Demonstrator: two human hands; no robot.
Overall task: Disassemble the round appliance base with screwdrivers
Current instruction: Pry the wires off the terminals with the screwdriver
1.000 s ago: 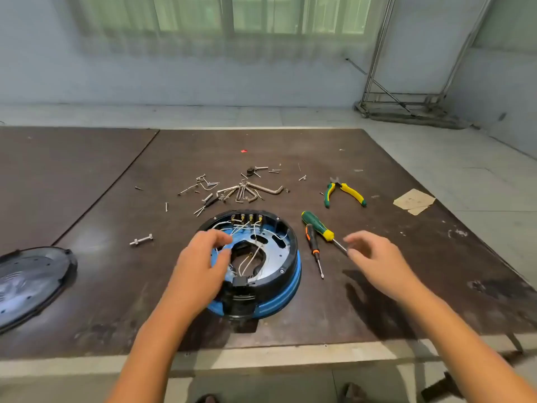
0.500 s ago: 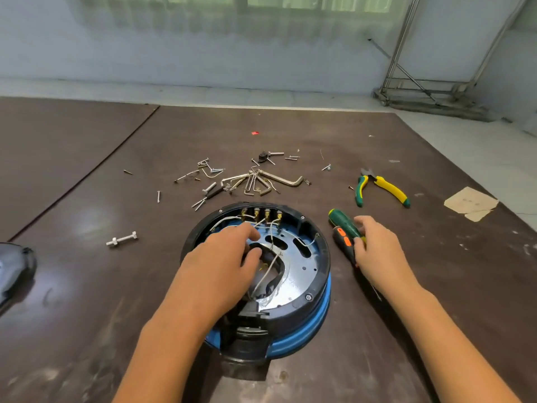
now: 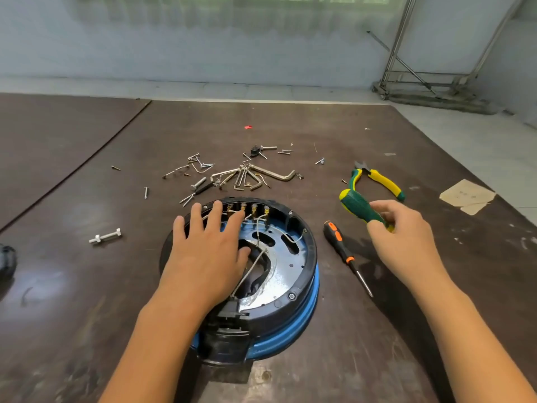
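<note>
The round appliance base [image 3: 293, 274], black rim over a blue body with wires and brass terminals exposed, lies on the dark table near the front edge. My left hand [image 3: 206, 251] rests flat on its left half with fingers spread and straight. My right hand [image 3: 404, 239] holds the green-and-yellow screwdriver [image 3: 359, 206] by its handle, lifted above the table to the right of the base. Its shaft is hidden behind my hand. A smaller black-and-orange screwdriver [image 3: 344, 253] lies on the table between the base and my right hand.
Several hex keys [image 3: 252, 177], screws and bolts are scattered behind the base. Green-and-yellow pliers [image 3: 377, 180] lie at the back right, a paper scrap [image 3: 467, 196] beyond them. A white bolt [image 3: 105, 236] lies to the left. A black cover [image 3: 7, 257] shows at the left edge.
My right hand has picked the green screwdriver up off the table. My left hand has flattened out on the base. The view has come closer to the base.
</note>
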